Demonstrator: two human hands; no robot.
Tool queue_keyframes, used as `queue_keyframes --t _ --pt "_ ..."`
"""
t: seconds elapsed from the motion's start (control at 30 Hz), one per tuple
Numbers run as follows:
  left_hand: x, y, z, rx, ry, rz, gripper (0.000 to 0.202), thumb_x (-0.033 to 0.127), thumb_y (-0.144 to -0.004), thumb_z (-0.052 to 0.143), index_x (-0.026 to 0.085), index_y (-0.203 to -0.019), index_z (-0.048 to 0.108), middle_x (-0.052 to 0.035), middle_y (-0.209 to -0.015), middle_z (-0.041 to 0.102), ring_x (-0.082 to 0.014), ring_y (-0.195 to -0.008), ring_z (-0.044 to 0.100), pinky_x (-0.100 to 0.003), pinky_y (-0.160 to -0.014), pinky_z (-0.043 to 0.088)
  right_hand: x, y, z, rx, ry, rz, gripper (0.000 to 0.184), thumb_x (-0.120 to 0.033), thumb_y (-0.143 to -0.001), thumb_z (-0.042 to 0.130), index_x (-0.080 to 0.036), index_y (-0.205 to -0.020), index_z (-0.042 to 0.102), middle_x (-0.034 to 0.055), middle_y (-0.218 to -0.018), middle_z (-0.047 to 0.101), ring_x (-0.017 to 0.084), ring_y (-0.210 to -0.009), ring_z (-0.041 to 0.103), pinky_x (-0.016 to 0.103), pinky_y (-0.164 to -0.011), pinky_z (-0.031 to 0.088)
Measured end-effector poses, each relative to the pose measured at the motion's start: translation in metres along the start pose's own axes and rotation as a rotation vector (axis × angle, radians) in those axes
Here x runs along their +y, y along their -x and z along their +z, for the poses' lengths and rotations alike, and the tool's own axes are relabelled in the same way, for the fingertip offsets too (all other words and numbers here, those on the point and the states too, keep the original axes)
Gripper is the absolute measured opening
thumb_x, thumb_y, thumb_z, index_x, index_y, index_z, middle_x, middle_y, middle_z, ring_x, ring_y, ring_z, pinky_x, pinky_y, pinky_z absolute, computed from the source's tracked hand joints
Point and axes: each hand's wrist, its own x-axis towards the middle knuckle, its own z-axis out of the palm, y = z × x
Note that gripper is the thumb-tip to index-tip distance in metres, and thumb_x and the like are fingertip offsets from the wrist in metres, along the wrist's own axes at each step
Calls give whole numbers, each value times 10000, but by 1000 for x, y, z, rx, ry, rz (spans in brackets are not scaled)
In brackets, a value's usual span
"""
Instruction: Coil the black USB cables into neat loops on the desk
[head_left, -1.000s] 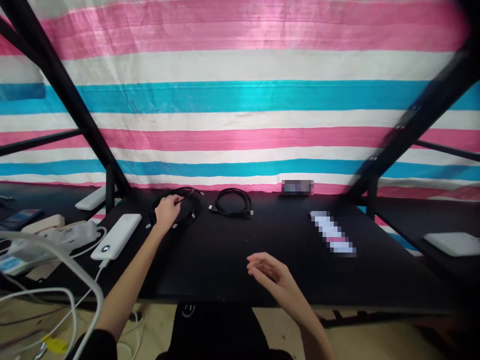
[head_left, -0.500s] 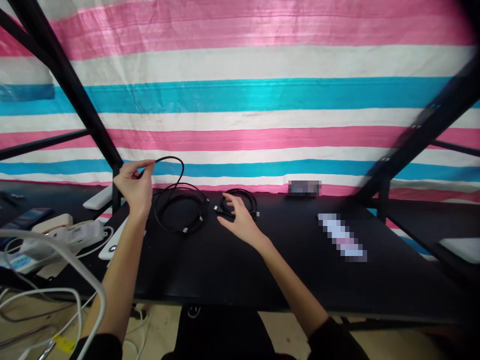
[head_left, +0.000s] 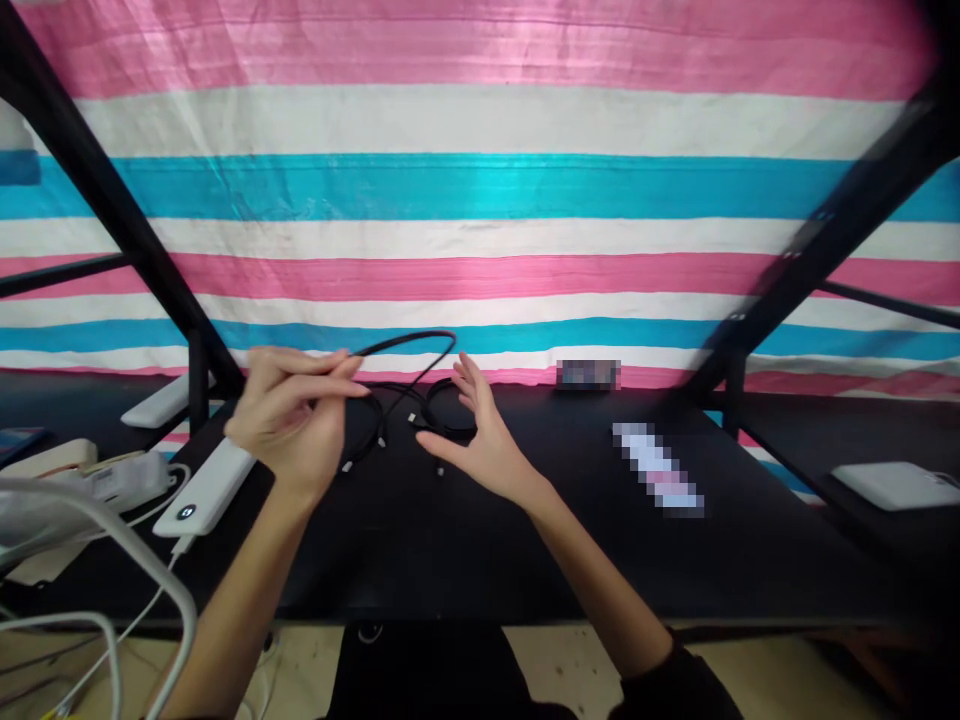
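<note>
My left hand [head_left: 296, 420] is raised above the black table [head_left: 480, 540] and pinches a black cable [head_left: 409, 345], which arcs up to the right and drops toward the table. My right hand [head_left: 480, 440] hovers just right of it, fingers spread and open, holding nothing, close to the hanging cable end. Behind my right hand lies a second coiled black cable [head_left: 450, 415], partly hidden by the fingers. More loops of the held cable lie on the table between my hands.
A white power bank [head_left: 206, 490] with a white lead sits at the table's left edge. White chargers and cables [head_left: 82, 490] pile up at far left. Another white device [head_left: 896, 485] lies at far right. Black frame bars [head_left: 112, 210] slant on both sides; a striped tarp hangs behind.
My left hand has lifted the cable off the table and brought it right and nearer. My right hand rose from the table's front to beside the cable, fingers spread.
</note>
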Motion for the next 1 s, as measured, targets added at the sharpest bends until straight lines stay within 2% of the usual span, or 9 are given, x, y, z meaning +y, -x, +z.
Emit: queue_keyframes --t 0.17,0.27,0.37,0.43,0.5,0.6,0.77,0.87,1.0 --pt "28 1 9 -80 122 -5 218 67 -704 731 277 -733 678 41 -702 604 -104 -713 573 -259 -662 488 -50 -6 4 -66 -41 -128 346 -359 -958 386 -289 -1288 468 55 -1226 580 176 -1152 551 371 -975 457" --pt "29 5 1 -140 174 -103 188 80 -736 703 265 -760 680 36 -662 582 -109 -709 587 -265 -671 505 -75 20 -10 28 118 -272 195 -300 -910 501 -279 -1065 618 45 -1028 653 192 -993 618 384 -901 502" --pt "35 10 -4 -221 202 -168 157 99 -756 689 256 -752 685 23 -666 598 -115 -707 594 -264 -642 496 -88 42 -23 369 258 -343 296 -293 -804 652 -266 -1095 605 79 -1049 631 244 -1033 587 446 -909 484" --pt "41 13 -5 -249 229 -157 165 95 -756 688 259 -742 683 23 -677 609 -110 -696 582 -263 -627 471 -87 44 -24 430 260 -285 417 -339 -777 676 -242 -1168 567 92 -1105 608 250 -1078 560 446 -920 470" --pt "48 14 -5 -253 237 -117 178 85 -745 697 262 -738 680 26 -695 623 -105 -686 562 -268 -629 445 -79 38 -22 280 203 -171 344 -380 -814 625 -232 -1123 595 68 -1036 630 218 -1007 587 393 -876 484" --pt "52 13 -11 -269 173 -25 206 71 -734 703 268 -786 677 32 -717 636 -103 -680 544 -280 -646 416 -66 32 -18 21 78 9 251 -389 -879 517 -200 -800 661 11 -702 616 140 -672 586 273 -647 484" --pt "54 15 -36 -454 -33 187 193 134 -720 737 205 -868 635 16 -781 657 -108 -708 563 -268 -686 430 -69 47 -30 -1 -51 69 318 -418 -821 581 -184 -611 630 -11 -547 528 109 -530 492 236 -506 385" --pt "51 22 -49 -504 -68 17 177 195 -777 686 218 -944 630 15 -728 612 -102 -653 522 -206 -585 434 -78 62 -44 73 -95 63 310 -433 -811 601 -188 -629 654 -9 -538 508 102 -494 450 242 -470 345" --pt "36 28 -64 -510 19 -426 85 236 -818 588 221 -844 667 12 -691 626 -74 -492 467 -185 -467 374 -79 78 -67 336 -161 72 312 -467 -771 655 -192 -625 667 -25 -471 401 77 -422 315 244 -402 209"
